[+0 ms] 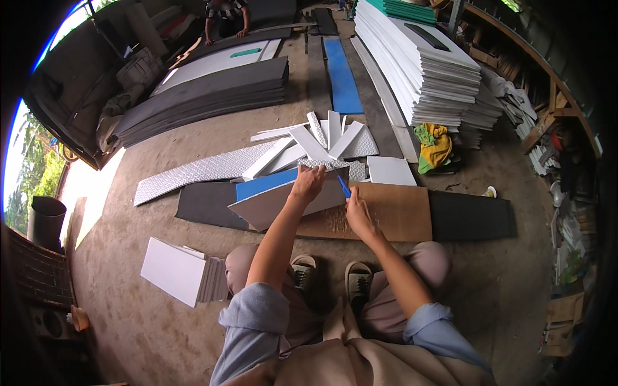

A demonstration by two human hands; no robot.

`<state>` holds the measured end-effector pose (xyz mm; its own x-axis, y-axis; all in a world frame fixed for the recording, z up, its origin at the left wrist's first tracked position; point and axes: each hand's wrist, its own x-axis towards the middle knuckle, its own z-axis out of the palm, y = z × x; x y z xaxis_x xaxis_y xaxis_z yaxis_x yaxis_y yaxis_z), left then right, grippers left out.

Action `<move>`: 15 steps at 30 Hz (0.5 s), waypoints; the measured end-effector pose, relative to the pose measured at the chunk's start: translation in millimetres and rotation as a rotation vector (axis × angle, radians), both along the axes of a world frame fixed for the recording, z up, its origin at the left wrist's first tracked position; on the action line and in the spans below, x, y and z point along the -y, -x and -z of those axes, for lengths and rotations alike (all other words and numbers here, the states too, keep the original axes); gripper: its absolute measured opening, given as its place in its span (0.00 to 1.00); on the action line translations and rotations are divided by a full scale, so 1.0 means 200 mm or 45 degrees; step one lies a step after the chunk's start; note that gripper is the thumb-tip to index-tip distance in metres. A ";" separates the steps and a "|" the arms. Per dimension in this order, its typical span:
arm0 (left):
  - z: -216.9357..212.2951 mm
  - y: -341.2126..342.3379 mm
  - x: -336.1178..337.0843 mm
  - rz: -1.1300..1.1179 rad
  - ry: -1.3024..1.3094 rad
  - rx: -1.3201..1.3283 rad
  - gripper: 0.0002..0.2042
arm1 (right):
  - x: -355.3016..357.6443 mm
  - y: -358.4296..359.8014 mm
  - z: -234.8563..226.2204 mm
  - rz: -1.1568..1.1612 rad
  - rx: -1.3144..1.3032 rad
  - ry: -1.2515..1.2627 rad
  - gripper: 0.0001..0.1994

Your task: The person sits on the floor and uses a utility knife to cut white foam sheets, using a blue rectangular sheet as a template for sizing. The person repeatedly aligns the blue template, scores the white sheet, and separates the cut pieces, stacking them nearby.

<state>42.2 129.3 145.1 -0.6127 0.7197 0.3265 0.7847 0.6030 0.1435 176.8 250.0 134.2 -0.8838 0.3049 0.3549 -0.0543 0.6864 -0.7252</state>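
My left hand (309, 183) is closed over the upper edge of a tilted light grey sheet (275, 207), near its right end. In my right hand (358, 211) is a blue utility knife (344, 186), its tip pointing up and away by the sheet's right end. Whether the blade touches the sheet, I cannot tell. Below lies a brown board (393, 209) with scratch marks, on top of a long dark mat (473, 215). Part of a blue sheet (267, 183) shows behind the grey one. Textured white offcut strips (315, 140) lie heaped just beyond my hands.
A stack of white rectangular pieces (174, 270) sits beside my left knee. Dark sheets (212, 96) are piled at far left, tall white sheets (418, 64) at far right. A yellow-green cloth (434, 147) lies near them. Another person (226, 16) works at the back left.
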 end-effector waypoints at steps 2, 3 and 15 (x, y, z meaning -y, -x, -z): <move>-0.01 -0.03 0.01 -0.020 -0.031 -0.010 0.08 | 0.03 -0.01 -0.01 0.032 0.022 -0.001 0.07; -0.02 -0.04 0.00 -0.044 -0.017 0.002 0.09 | 0.04 -0.01 -0.02 0.038 0.041 -0.041 0.07; -0.03 -0.06 -0.01 -0.058 -0.121 -0.017 0.10 | 0.10 0.01 -0.04 0.193 0.286 -0.209 0.13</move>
<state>54.8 132.1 151.3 -0.6396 0.6562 0.4004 0.7588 0.6224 0.1919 174.5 229.3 142.1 -0.8946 0.3938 0.2111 0.2066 0.7835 -0.5861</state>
